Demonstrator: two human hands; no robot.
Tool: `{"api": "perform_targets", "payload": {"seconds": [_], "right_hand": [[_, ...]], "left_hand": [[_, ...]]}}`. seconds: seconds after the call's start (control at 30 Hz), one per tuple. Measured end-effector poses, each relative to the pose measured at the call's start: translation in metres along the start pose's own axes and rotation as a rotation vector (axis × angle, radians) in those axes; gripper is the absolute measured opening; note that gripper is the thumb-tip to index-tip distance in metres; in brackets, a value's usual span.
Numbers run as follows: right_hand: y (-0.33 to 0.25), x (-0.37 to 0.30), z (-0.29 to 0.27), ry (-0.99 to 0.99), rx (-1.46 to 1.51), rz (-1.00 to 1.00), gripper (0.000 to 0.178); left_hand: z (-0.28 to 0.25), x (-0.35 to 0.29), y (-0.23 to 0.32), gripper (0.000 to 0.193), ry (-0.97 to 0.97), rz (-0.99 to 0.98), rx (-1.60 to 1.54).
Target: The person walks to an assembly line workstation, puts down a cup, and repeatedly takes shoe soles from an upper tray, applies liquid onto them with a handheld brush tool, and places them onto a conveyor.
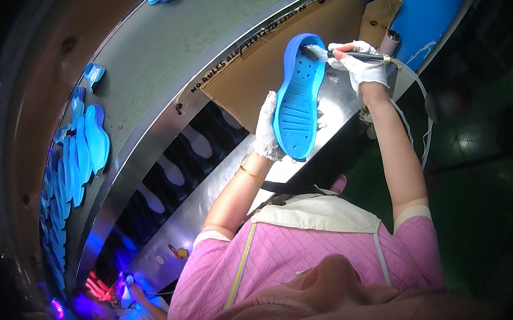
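Observation:
A bright blue shoe sole (pixel 299 96) is tilted up in front of me, its hollow inner side facing me. My left hand (pixel 267 130), in a white glove, grips it by the left edge near the lower end; some fingertips show at its right edge. My right hand (pixel 361 64), also gloved with some fingertips bare, pinches a dark-handled brush (pixel 371 57) joined to a thin pale hose (pixel 417 80). The pale bristles reach into the upper end of the sole and appear to touch its inner surface.
A curved grey conveyor belt (pixel 149 57) runs along the left, with several blue soles (pixel 95 138) piled at its outer edge. Cardboard (pixel 239 84) lies beside its metal rim. A metal worktop (pixel 206 170) borders a dark rack holding pale sole shapes (pixel 172 169). Another person's hand (pixel 135 293) is at lower left.

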State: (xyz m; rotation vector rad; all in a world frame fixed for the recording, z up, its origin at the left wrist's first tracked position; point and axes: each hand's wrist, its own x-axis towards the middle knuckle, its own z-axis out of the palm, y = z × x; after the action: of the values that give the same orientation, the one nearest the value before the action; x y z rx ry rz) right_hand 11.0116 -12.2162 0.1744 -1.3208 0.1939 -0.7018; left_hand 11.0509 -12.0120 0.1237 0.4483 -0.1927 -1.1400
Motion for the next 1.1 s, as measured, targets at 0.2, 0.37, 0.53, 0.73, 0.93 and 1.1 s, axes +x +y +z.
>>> {"api": "perform_targets", "payload": {"seconds": [0.2,0.37,0.53,0.73,0.93,1.1], "right_hand": [[0.012,-0.046,-0.003,-0.439,-0.174,0.004,0.011],[-0.020,-0.032,0.010,-0.287,-0.623,-0.642,0.015],[-0.042,-0.034,-0.002,-0.550,-0.658,-0.573,0.014],[-0.053,-0.010,-0.011,-0.350,-0.533,-0.507,0.014],[-0.034,-0.049,-0.133,0.115,-0.347,-0.249,0.014],[-0.024,-0.069,-0.185,0.376,-0.073,-0.071,0.022]], "left_hand": [[-0.002,-0.004,0.012,0.068,0.089,0.107,0.044],[0.003,-0.004,0.016,0.063,0.102,0.145,0.143],[-0.005,0.005,0.027,0.069,0.131,0.232,0.336],[0.015,0.041,0.035,0.070,0.049,0.189,0.384],[0.089,0.153,0.073,0.072,-0.094,0.261,0.254],[0.146,0.329,0.142,0.061,-0.056,0.259,0.015]]}}
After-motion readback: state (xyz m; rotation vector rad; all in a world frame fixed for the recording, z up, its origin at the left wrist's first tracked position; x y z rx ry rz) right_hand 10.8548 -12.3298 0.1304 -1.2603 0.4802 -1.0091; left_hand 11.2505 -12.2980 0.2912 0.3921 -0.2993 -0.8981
